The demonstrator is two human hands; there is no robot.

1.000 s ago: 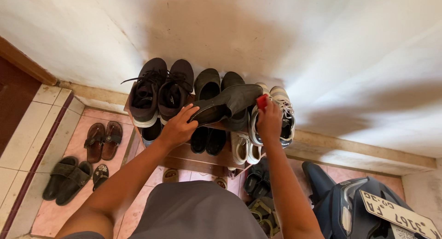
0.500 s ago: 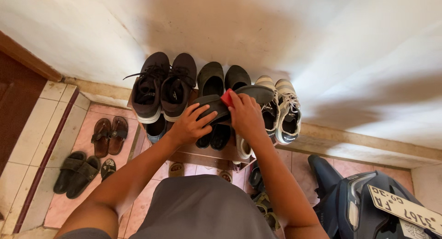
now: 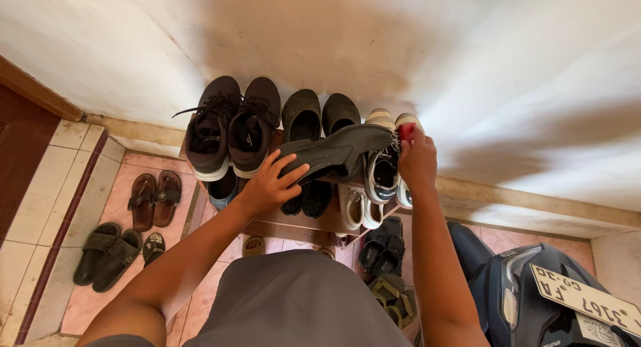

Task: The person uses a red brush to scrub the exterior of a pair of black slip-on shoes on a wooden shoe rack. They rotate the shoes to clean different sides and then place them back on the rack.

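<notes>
Against a whitewashed wall stands a low shoe rack (image 3: 267, 221). Above its top shelf's middle, the left hand (image 3: 267, 185) grips a dark slip-on shoe (image 3: 337, 151) by the heel; the right hand (image 3: 417, 161) is closed around a red-handled brush (image 3: 404, 132) at its toe. A hard stroke could twist the shoe loose onto the sneakers (image 3: 230, 128) beneath.

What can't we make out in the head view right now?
- Red brush: mostly wrapped by the right hand; only its red top and some bristles show.
- Dark shoe: heel end covered by the left hand; its sole faces away.
- Shoe rack: lower shelves hidden by shoes, arms and torso.
- Scooter: cut off by the bottom-right edge.
</notes>
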